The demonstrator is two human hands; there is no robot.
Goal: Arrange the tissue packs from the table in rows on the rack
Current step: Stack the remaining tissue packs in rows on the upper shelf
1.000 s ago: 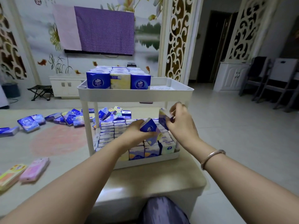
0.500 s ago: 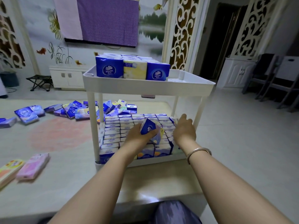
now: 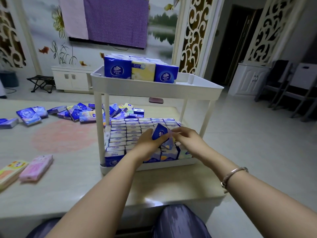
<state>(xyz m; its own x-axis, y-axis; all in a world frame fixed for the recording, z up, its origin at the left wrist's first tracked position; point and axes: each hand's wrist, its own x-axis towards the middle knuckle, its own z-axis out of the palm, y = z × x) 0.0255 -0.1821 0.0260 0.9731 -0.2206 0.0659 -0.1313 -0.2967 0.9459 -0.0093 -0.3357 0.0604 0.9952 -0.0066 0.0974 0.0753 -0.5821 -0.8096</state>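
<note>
A blue tissue pack (image 3: 159,133) is held tilted in the left hand (image 3: 148,140), fingers curled round it, just above the packed rows on the lower shelf (image 3: 149,166) of the white rack (image 3: 154,87). A second, paler pack (image 3: 169,144) appears to be held beneath it; how it is gripped cannot be told. The right hand (image 3: 187,138) is set beside the blue pack, fingers bent and touching at its edge; whether a pack is actually pinched cannot be told. Risk, as judged: lower shelf is approx. full, so a pack forced into a tight gap could tip or push up neighbouring packs & break the rows; the pack under the blue one could slip if the grip is shifted. The upper shelf edge overhangs the work area, so knuckles or a lifted pack could be knocked against it. Surroundings: upper shelf carries upright packs (image 3: 140,71) at its left, w/ bare space at right. Loose packs (image 3: 85,114) lie scattered on the bench (image 3: 68,177) behind & left of the rack, reach partly blocked by the rack posts (image 3: 99,127). Two flat pink/yellow packs (image 3: 36,167) lie near the bench's left front edge.
</note>
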